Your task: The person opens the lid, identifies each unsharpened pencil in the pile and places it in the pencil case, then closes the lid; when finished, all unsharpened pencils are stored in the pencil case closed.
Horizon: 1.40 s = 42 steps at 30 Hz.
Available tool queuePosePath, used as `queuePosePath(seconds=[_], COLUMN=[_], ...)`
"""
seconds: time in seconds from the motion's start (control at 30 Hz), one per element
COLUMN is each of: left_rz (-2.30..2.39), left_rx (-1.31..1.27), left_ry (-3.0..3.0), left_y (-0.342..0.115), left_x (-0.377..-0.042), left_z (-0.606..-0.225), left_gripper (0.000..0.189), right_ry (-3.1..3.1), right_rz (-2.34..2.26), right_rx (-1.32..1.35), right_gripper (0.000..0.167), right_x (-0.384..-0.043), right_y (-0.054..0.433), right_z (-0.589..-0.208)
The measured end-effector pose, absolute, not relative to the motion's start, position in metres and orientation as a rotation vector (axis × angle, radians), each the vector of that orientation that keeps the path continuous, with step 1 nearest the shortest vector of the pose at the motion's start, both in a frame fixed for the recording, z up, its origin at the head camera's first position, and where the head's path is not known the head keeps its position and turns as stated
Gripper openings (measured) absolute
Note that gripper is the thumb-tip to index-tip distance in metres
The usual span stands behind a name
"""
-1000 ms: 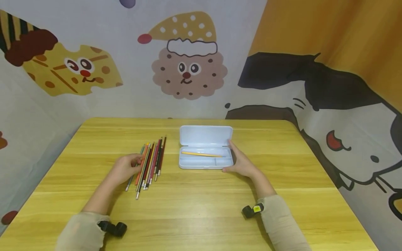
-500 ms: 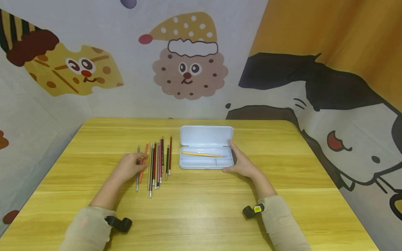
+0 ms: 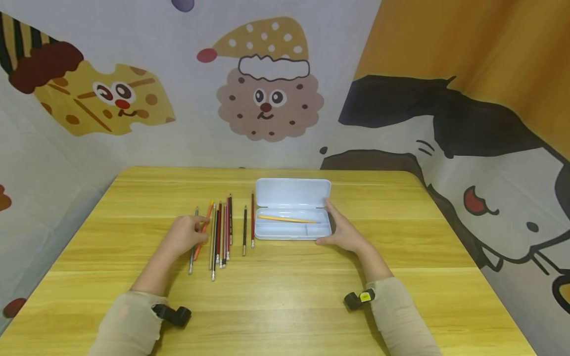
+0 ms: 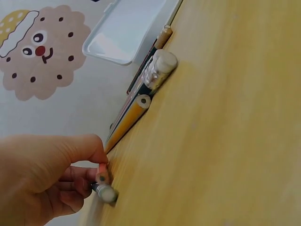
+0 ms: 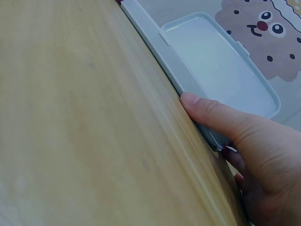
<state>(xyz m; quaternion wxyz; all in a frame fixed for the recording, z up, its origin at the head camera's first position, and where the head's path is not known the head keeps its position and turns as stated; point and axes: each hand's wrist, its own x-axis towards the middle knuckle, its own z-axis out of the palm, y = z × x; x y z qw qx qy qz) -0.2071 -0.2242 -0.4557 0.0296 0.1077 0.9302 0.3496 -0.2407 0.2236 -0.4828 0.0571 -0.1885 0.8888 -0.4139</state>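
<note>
In the head view my left hand is at the left side of a row of pencils. Its thumb and fingers pinch an orange pencil, and a grey pencil with a white eraser lies under the curled fingers. At the right end of an open light-blue pencil case, my right hand grips it, thumb on the front side and fingers round behind. One yellow pencil lies in the case's back compartment. Two dark pencils, one black and one dark red, lie apart, close to the case.
The case's lid stands raised at the back. Everything rests on a wooden table, with a cartoon-printed cloth behind it. Each sleeve carries a small black camera, one on the left and one on the right.
The pencils have spread out to the right, with the dark red and black ones sliding towards the case. My left hand has shifted slightly right. The right hand and case have stayed put.
</note>
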Motion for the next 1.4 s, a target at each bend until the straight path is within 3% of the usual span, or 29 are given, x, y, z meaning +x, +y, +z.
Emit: queuePosePath(seconds=[0.7, 1.4], left_rz=[1.45, 1.485], left_rx=[0.301, 0.554], left_ry=[2.782, 2.649], left_y=[-0.239, -0.199], left_x=[-0.191, -0.187], left_z=[-0.451, -0.405], left_gripper=[0.048, 0.044], right_ry=[2.701, 2.701], right_rz=[-1.248, -1.253], right_rx=[-0.574, -0.571], right_gripper=[0.127, 0.127], right_x=[-0.242, -0.242], right_y=[0.224, 0.224], right_z=[-0.485, -0.486])
